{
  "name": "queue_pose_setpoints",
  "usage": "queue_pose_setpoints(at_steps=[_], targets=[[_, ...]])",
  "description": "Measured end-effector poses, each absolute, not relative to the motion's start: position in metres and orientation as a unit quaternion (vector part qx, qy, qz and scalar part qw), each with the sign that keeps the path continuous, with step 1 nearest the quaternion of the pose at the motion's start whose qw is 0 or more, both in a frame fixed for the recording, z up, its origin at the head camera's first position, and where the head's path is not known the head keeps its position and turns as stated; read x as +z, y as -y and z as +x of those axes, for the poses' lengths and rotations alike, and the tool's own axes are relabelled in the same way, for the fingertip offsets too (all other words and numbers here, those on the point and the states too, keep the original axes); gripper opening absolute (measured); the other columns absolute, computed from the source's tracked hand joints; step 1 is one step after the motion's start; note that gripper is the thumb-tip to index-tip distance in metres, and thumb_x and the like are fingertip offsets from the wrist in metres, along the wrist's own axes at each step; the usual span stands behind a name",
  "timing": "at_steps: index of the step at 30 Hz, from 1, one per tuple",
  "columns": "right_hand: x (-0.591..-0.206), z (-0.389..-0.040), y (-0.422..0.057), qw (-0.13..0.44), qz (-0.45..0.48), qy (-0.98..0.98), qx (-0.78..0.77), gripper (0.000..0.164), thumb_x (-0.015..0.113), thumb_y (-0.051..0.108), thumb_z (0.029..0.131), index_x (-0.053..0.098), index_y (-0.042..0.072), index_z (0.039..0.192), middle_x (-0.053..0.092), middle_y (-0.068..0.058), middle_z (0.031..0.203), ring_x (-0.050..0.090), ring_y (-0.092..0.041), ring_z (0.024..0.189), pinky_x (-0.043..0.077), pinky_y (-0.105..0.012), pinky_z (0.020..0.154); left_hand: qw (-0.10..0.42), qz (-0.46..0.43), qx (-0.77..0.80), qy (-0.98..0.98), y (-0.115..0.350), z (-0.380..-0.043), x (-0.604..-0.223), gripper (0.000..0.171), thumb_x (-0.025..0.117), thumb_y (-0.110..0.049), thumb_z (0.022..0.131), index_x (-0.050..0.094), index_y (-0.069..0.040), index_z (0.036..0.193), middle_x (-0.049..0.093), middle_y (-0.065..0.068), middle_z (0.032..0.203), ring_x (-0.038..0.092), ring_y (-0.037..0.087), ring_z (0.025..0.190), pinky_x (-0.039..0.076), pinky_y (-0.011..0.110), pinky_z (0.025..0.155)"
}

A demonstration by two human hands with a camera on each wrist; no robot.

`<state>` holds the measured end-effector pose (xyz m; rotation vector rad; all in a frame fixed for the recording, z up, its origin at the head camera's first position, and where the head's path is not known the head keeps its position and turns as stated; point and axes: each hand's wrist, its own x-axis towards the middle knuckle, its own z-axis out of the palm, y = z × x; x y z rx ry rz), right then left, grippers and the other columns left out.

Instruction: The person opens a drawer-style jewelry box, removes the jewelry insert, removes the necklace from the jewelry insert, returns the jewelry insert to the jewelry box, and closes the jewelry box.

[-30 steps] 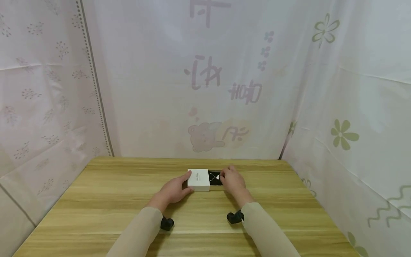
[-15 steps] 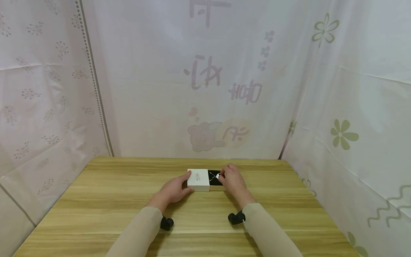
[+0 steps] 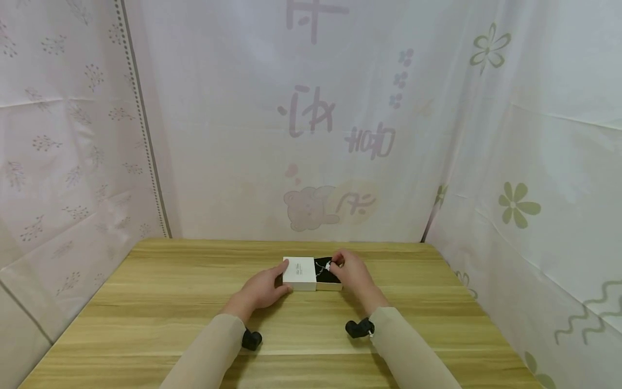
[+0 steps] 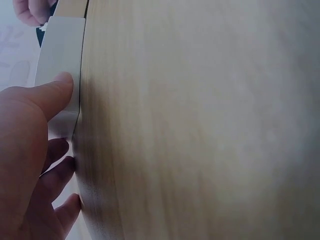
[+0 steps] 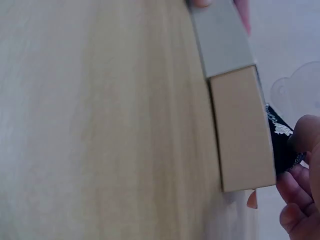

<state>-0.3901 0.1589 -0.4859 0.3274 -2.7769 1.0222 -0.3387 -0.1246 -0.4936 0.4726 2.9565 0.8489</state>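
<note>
One strip of wood on the table (image 3: 301, 324) separates the box (image 3: 299, 286) from the far edge, and the back cloth (image 3: 218, 135) hangs just behind that edge. Both slanting side edges lie well apart from the box, with wood running wide to its left and right and down to where the two beige sleeves (image 3: 209, 346) reach in; the near edge is out of my sight. Beyond the slanting edges hang two side cloths (image 3: 559, 162), making three cloths with the back one. The single box lies flat: one white cover (image 3: 298, 270) to the left, one tan tray (image 3: 329, 287) jutting from it to the right, partly inside. The left hand (image 3: 263, 286) is clamped on the cover, thumb on the near wall, other fingers around the left end. The right hand (image 3: 356, 275) pinches one black pad (image 3: 326, 277) at the tray's outer end, thumb and fingers on either side, and that end of the pad looks tipped above the tray wall. On the pad I count one chain (image 5: 272, 118) and one pale charm (image 5: 283, 129) close to the thumb; whether the charm is pinched too, I can't tell. Two black cameras (image 3: 251, 340) sit at the cuffs, one per wrist.
</note>
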Motion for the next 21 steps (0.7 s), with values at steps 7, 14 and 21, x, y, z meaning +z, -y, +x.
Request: queue_pose_setpoints(at_steps=[7,14,21], targets=[[-0.478,-0.39,-0.159,0.038,0.069,0.906,0.416,0.039,0.074,0.025,0.103,0.069,0.005,0.136,0.073,-0.013,0.123,0.07,-0.03,0.112,0.061,-0.051,0.1,0.016,0.15,0.27,-0.951,0.125,-0.338,-0.495,0.08,0.074,-0.04,0.106,0.037,-0.016,0.173,0.055,0.017,0.166,0.055,0.039,0.153,0.046,0.055,0.126],[-0.469,-0.391,-0.168,-0.011,0.077,0.903,0.423,0.051,0.075,0.028,0.104,0.066,0.0,0.145,0.072,-0.022,0.139,0.07,-0.038,0.128,0.06,-0.053,0.106,0.016,0.147,0.27,-0.951,0.124,-0.339,-0.496,0.08,0.074,-0.04,0.106,0.037,-0.017,0.173,0.054,0.016,0.167,0.054,0.039,0.153,0.046,0.055,0.126],[-0.458,-0.383,-0.173,-0.039,0.079,0.907,0.412,0.035,0.08,0.024,0.1,0.076,-0.003,0.121,0.079,-0.016,0.109,0.074,-0.026,0.096,0.063,-0.041,0.086,0.015,0.146,0.27,-0.952,0.125,-0.34,-0.497,0.08,0.073,-0.042,0.107,0.036,-0.018,0.174,0.053,0.015,0.168,0.054,0.038,0.154,0.046,0.054,0.126]])
